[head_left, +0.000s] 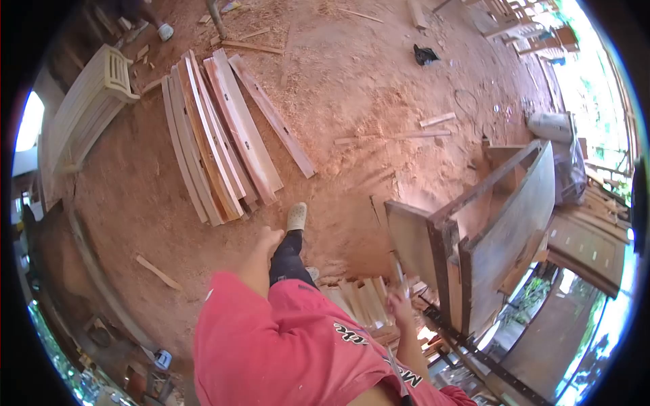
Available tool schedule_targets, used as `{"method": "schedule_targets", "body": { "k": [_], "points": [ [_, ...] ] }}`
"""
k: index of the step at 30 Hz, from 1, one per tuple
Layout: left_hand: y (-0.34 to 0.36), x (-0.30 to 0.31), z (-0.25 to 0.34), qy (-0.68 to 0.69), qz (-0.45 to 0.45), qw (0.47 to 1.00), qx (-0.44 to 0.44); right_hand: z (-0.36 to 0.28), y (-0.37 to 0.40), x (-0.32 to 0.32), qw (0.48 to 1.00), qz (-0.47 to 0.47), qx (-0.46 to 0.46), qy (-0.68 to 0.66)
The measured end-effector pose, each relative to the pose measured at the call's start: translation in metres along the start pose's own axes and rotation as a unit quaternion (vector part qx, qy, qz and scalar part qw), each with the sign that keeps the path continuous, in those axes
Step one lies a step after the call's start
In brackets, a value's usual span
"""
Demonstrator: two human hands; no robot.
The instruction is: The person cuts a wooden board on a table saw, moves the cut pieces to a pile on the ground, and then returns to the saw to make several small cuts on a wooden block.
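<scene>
On my feed the right hand (401,310) is wrapped round a thin stick (399,274), lower right of centre, upright above the short boards (359,298), probably to keep it clear; the left hand (269,238) is curled and empty, held out likely for balance.

This is an open-sided woodworking yard. Reddish sawdust covers the dirt floor (352,88), long planks (217,142) lie stacked side by side, offcuts (437,120) are scattered about, and short cut boards (359,298) sit piled beside a heavy wooden workbench (501,223). Stacked pale wooden chairs (91,101) stand at the left, and daylight and greenery show at the edges.
</scene>
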State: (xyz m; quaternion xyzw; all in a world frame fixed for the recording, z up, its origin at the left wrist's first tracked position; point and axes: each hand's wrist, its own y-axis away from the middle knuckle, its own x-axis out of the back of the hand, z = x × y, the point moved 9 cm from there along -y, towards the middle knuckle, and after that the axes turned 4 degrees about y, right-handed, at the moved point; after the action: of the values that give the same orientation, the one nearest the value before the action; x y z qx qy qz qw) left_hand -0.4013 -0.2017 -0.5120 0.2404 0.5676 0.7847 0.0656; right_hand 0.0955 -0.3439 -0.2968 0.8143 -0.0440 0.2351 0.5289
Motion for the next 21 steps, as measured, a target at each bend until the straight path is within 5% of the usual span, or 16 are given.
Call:
{"method": "schedule_targets", "body": {
  "k": [5, 8, 11, 14, 17, 20, 21],
  "points": [
    [0.018, -0.041, 0.02, -0.142, -0.092, 0.985, -0.045, -0.109, 0.048, -0.003, 0.962, 0.066, 0.214, -0.158],
    [0.022, -0.034, 0.079, -0.247, -0.062, 0.944, -0.208, -0.049, 0.086, 0.011, 0.923, 0.118, 0.226, -0.287],
    [0.024, -0.026, 0.162, -0.286, 0.001, 0.914, -0.289, 0.095, 0.11, 0.003, 0.907, 0.252, 0.105, -0.32],
    [0.045, -0.019, 0.213, -0.222, 0.025, 0.914, -0.339, 0.313, 0.113, -0.083, 0.824, 0.317, -0.048, -0.468],
    [0.03, -0.039, 0.252, -0.144, -0.002, 0.901, -0.408, 0.434, 0.183, -0.23, 0.541, 0.333, -0.243, -0.733],
    [0.105, -0.069, 0.246, -0.255, -0.007, 0.86, -0.441, 0.464, 0.233, -0.32, 0.519, 0.356, -0.304, -0.715],
    [0.145, -0.079, 0.229, -0.27, -0.047, 0.846, -0.457, 0.459, 0.246, -0.343, 0.592, 0.322, -0.343, -0.654]
  ]
}}
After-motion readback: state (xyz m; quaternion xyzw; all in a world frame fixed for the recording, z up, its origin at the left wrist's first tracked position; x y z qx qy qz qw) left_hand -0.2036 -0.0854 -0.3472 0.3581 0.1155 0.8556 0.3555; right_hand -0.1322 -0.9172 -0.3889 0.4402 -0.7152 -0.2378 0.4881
